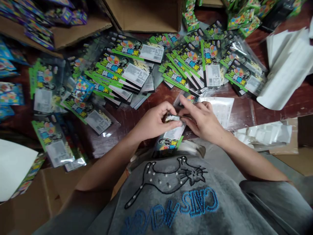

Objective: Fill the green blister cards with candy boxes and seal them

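Note:
My left hand grips the upper end of a black-and-green packet, thumb across its top, at the table's front edge close to my body. The packet has a white label, and its printed end points toward me. My right hand is at the same end, its thumb and a finger pressed together near my left thumb; whatever lies between them is too small to make out. Just beyond my hands lies another printed packet, partly covered by the fingers. A clear-and-white sheet lies beside my right hand.
Many similar packets overlap across the dark red table. Open cardboard boxes stand at the back. Blue packets lie at the left, green boxes at the back right, and a white roll at the right.

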A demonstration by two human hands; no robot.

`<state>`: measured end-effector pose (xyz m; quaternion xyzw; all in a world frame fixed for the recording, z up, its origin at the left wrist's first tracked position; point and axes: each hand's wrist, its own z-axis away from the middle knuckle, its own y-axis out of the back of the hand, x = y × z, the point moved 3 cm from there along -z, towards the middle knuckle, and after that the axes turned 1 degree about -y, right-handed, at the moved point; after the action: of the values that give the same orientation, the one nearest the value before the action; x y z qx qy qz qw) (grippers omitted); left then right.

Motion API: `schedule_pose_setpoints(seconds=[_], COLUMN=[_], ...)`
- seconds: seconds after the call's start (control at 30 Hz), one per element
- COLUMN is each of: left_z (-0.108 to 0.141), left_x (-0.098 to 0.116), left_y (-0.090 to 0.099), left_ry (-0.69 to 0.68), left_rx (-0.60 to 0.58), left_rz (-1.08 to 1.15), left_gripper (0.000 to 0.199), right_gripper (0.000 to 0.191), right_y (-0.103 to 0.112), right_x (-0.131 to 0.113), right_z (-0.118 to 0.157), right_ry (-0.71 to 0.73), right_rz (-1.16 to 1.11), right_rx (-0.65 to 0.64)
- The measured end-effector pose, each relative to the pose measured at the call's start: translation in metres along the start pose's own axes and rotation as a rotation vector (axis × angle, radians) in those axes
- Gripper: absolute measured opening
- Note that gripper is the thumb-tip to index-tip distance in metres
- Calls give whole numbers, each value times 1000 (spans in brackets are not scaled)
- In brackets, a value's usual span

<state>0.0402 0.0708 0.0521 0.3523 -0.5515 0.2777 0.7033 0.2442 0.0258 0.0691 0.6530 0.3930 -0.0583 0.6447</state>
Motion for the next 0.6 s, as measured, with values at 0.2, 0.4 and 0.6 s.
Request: schedule_pose_setpoints(seconds=[0.2, 0.4, 0.6], left_z=[33, 85, 54], left_x=[-30, -48, 3], left_y=[70, 77, 17], left_ry=[75, 106, -225], left_rx=[497, 520, 0], left_rz=[-117, -351, -925], left_gripper=[42, 49, 91], right_gripper=[47, 13, 7], right_y=[54, 64, 59], right_x=[90, 147, 135], right_z=[12, 21, 21], right_ry=[-149, -130, -239], right_rz=[163, 161, 11], right_rx=[61, -38, -35])
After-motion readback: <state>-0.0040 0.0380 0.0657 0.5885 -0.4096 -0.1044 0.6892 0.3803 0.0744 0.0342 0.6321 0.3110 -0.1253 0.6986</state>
